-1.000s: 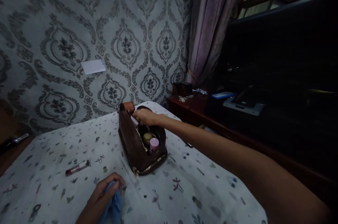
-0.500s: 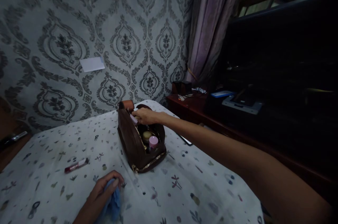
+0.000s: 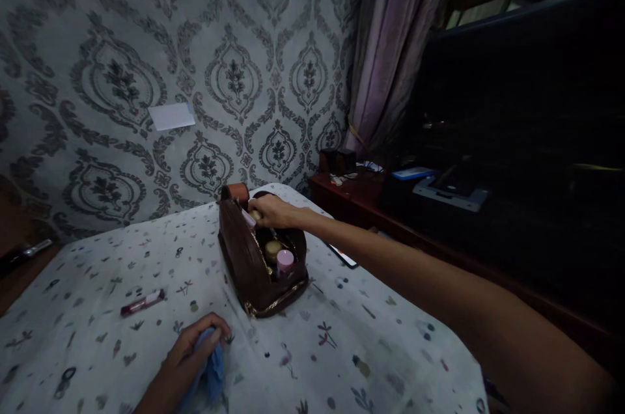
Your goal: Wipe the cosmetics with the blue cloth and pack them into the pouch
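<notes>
Right hand [image 3: 274,211] in the open brown pouch [image 3: 244,267], grip pinching a pink tube [image 3: 248,219]; left hand [image 3: 195,349] clamps a blue cloth [image 3: 213,372]; a lip gloss [image 3: 142,302] lies outside on the worktop [image 3: 381,342].

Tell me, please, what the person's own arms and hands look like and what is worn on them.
Both are bare: the left hand and right hand wear no gloves, and no sleeve shows on the left forearm or right forearm up to the picture's edge. No watch or bracelet shows at either wrist; the light is too dim to tell rings.
</notes>
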`<control>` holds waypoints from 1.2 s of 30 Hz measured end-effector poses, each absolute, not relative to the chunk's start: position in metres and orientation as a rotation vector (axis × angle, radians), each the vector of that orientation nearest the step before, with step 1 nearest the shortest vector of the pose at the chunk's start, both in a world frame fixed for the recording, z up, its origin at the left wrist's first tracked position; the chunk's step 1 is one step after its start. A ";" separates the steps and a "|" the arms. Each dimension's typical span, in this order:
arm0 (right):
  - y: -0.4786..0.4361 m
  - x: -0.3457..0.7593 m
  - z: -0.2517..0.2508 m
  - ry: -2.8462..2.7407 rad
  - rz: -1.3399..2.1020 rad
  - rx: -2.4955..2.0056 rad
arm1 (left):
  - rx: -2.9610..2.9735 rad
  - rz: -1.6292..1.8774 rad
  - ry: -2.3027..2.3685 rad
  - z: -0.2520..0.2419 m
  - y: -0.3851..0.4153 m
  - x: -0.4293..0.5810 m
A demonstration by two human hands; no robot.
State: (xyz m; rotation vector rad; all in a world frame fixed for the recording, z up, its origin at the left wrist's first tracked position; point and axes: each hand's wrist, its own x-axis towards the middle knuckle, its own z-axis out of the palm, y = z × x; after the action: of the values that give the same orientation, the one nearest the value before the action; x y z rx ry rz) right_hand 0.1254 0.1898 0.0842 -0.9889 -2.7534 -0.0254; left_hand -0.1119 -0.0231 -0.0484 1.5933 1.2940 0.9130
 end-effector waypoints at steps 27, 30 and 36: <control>0.184 0.124 0.089 -2.804 0.014 -0.976 | 1.612 0.854 1.283 -0.047 -0.023 -0.111; 0.182 0.126 0.092 -2.771 0.031 -0.964 | 1.616 0.817 1.286 -0.044 -0.024 -0.110; 0.167 0.130 0.099 -2.587 0.023 -1.047 | 1.618 0.886 1.344 -0.040 -0.023 -0.107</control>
State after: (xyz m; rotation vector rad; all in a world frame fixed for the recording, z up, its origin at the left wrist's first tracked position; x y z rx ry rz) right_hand 0.1298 0.1666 0.0988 -1.0474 -2.5868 0.0231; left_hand -0.1067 -0.0234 -0.0402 1.6183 1.3444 0.8863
